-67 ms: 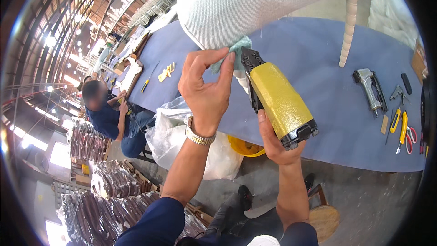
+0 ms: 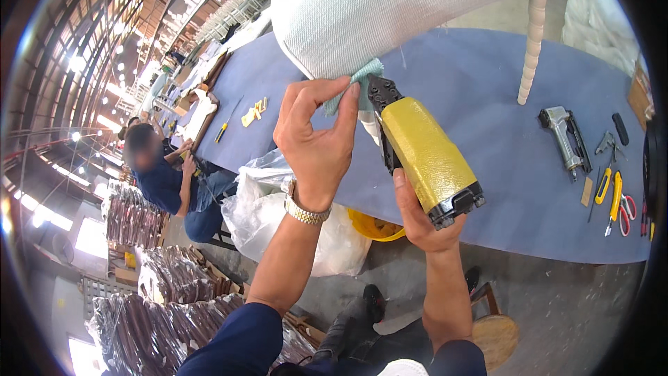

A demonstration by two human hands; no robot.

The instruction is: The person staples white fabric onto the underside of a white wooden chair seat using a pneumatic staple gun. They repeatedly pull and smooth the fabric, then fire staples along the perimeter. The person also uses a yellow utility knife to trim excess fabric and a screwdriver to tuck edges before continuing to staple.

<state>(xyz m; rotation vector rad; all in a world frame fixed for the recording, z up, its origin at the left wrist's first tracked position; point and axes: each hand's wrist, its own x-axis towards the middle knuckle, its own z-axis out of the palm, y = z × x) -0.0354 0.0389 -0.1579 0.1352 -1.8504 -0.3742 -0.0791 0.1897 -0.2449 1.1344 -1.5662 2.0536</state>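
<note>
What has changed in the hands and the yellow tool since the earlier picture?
Nothing visibly changed. The left hand still pinches the green cloth at the white upholstered chair, and the right hand still holds the yellow staple gun with its nose at that spot.

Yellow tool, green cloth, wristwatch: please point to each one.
yellow tool (image 2: 426, 154), head view, on its yellow body.
green cloth (image 2: 369, 71), head view, on its visible corner.
wristwatch (image 2: 304, 212), head view, on its metal band.

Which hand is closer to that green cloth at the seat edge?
Left. The left hand pinches the green cloth at the white upholstered seat. The right hand is lower, gripping the yellow staple gun, whose nose meets the cloth.
</note>
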